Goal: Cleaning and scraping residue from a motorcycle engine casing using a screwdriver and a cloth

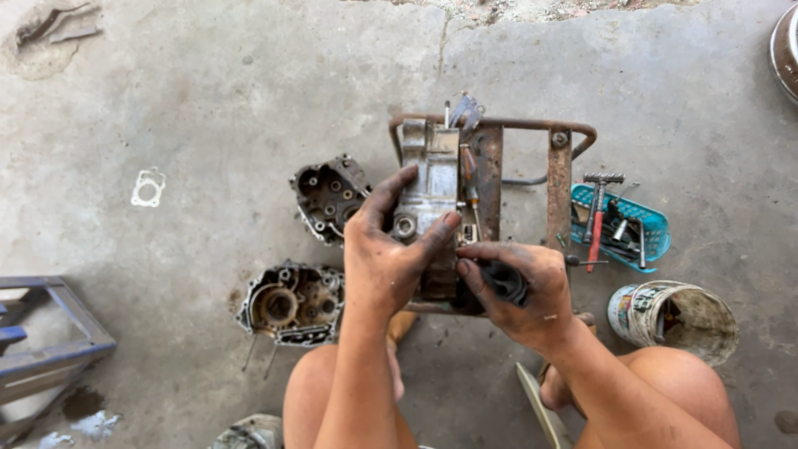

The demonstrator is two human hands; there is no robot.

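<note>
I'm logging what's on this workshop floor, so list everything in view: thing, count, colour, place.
engine case: one, grey metal, upright on the stand, centre
stand: one, rusty brown, centre
engine covers: two, dark grey, on the floor left of the stand, the second nearer
gasket: one, white, floor at left
basket: one, blue, right of the stand, holding tools
hammer: one, red handle, in the basket
bucket: one, dirty white, lying on its side, lower right
frame: one, blue-grey, left edge
left hand: grips the engine case
right hand: holds a black part
</note>
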